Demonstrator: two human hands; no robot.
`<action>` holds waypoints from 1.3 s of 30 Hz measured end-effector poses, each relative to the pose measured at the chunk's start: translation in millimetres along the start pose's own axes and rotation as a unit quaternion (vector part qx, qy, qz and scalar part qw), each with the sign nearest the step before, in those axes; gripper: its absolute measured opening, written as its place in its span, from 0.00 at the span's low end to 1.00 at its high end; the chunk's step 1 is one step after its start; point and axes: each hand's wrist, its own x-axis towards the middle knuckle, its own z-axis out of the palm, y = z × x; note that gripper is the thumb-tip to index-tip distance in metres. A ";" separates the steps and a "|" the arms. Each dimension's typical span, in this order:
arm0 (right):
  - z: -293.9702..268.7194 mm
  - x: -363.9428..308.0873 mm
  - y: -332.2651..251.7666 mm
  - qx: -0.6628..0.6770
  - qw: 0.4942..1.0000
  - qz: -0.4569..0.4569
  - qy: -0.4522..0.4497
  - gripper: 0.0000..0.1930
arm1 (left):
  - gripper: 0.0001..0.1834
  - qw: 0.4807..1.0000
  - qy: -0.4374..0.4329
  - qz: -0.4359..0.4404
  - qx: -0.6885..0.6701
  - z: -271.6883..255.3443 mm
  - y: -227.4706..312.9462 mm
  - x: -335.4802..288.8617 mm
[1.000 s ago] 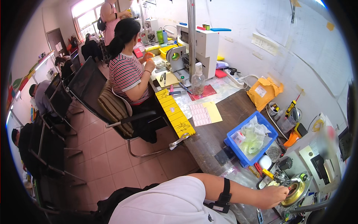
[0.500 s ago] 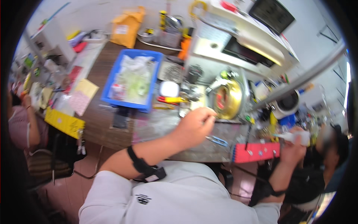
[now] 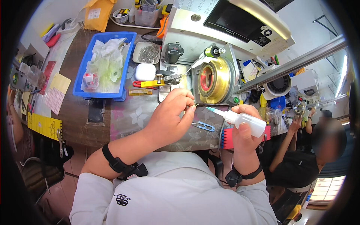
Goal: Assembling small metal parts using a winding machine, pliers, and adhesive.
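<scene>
My left hand (image 3: 170,118) is closed in a pinch above the workbench. A tiny, thin yellowish piece (image 3: 197,105) sticks out from its fingertips, too small to name. Wrapped in my right hand (image 3: 245,140) is a white squeeze bottle (image 3: 253,125), tilted, with a fine teal needle tip pointing left. That tip is close to the small piece, with a gap between them. Below the bottle's nozzle, blue thread snips (image 3: 204,126) lie on the bench mat. Just beyond both hands stands a machine with a gold strip reel (image 3: 216,80) mounted on it.
A blue tray (image 3: 78,80) with crumpled clear plastic and a tape roll stands left. Near it are a dish of small metal pieces (image 3: 148,53), a white case (image 3: 145,72) and a yellow-handled clamp (image 3: 153,83). A metal bar (image 3: 292,65) slants across the right. Another person (image 3: 300,161) sits right.
My right hand has brought the bottle in from the far right, close to my left hand. The left hand keeps its pinch. The whole view has shifted and become sharper.
</scene>
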 end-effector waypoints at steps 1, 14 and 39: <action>1.6 0.5 1.7 0.001 1.000 0.003 -0.003 0.16 | 0.02 1.000 0.001 -0.004 0.000 0.3 -0.3 -0.6; 6.7 -9.7 19.1 -0.046 0.997 -0.050 -0.025 0.21 | 0.02 0.999 0.003 -0.025 -0.027 3.0 -7.3 -4.3; 7.7 -24.1 21.5 -0.006 1.000 -0.029 0.009 0.22 | 0.04 0.998 -0.004 -0.055 -0.040 4.9 -3.8 -3.2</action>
